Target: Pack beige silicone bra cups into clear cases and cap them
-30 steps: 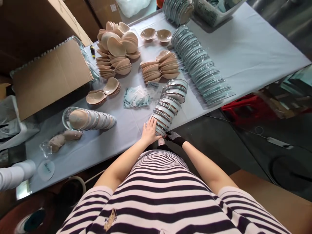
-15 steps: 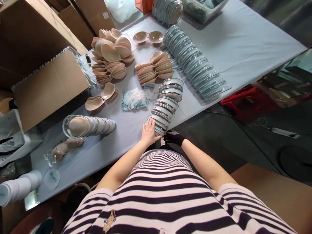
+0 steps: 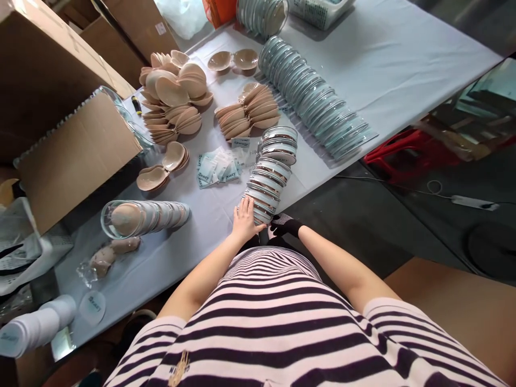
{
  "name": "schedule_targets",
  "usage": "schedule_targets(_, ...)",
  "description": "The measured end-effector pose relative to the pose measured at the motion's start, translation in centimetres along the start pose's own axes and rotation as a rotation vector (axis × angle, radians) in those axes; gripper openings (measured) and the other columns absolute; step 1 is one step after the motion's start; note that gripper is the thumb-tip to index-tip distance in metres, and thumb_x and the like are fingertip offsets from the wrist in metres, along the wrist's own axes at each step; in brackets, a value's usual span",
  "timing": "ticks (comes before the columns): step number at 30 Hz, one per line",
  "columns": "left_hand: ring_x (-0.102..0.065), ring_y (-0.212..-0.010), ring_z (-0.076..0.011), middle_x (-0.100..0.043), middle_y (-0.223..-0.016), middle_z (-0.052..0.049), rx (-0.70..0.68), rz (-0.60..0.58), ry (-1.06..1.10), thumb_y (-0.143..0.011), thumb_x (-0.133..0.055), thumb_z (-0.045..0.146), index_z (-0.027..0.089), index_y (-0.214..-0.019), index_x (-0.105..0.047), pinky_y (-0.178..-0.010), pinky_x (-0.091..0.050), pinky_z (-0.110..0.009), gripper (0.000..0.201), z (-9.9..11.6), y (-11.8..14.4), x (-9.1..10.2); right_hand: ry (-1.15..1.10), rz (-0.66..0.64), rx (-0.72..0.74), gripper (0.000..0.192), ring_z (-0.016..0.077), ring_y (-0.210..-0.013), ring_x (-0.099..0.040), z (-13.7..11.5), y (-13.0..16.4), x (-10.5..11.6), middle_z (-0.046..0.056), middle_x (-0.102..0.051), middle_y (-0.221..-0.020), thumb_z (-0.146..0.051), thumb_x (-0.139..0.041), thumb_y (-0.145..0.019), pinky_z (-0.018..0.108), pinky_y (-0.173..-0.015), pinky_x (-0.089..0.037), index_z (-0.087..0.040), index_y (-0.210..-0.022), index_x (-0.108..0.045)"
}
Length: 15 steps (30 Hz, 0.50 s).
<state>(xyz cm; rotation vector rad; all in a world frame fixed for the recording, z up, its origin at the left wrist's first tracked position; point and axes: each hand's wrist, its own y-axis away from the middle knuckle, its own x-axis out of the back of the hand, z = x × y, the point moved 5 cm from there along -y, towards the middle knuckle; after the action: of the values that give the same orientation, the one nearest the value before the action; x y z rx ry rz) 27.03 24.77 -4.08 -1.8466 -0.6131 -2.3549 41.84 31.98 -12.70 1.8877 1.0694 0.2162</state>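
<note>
A leaning row of round clear plastic cases (image 3: 268, 180) with shiny rims runs to the table's near edge. My bare left hand (image 3: 244, 219) is curved around the left side of the nearest case, its fingers along the side and its thumb at the near end. At that same end is my right hand (image 3: 285, 226) in a black glove, fingers bent against the case and partly hidden. Small printed packets (image 3: 217, 166) lie left of the row. Beyond them stand nested beige bra cups (image 3: 248, 110).
A long row of clear cases (image 3: 314, 97) lies at the right. More beige cups (image 3: 177, 80) are piled at the back left. Filled cases (image 3: 149, 217), a cardboard box (image 3: 78, 156) and white discs (image 3: 36, 325) are at the left. A red crate (image 3: 411, 156) stands beyond the table edge.
The view has shifted slightly, so the table items appear a little displaced. Both hands stay at the near end of the row, with barely any movement.
</note>
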Motion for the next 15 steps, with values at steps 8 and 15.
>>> schedule_targets(8,-0.011,-0.155,-0.0312,-0.015,-0.166,-0.018,0.004,-0.012,0.003,-0.075,-0.072,0.053,0.013,-0.158,-0.019,-0.123,-0.015,-0.053,0.106,0.15,0.00,0.24,-0.204,-0.044,0.119,0.020,0.0136,-0.052,-0.060,-0.40,0.08,0.41,-0.001,-0.063,-0.059,-0.026,-0.076,-0.072,0.027,-0.054,-0.055,-0.017,-0.078,-0.058)
schedule_targets(15,-0.011,-0.155,-0.0315,-0.016,-0.166,-0.018,0.011,0.004,0.022,-0.073,-0.073,0.052,0.017,-0.159,-0.016,-0.123,-0.015,-0.055,0.109,0.14,-0.03,0.13,-0.189,0.092,0.204,0.015,0.0106,-0.050,-0.054,-0.39,0.54,-0.35,-0.003,-0.058,-0.055,-0.025,-0.069,-0.072,0.023,-0.053,-0.050,-0.019,-0.069,-0.056)
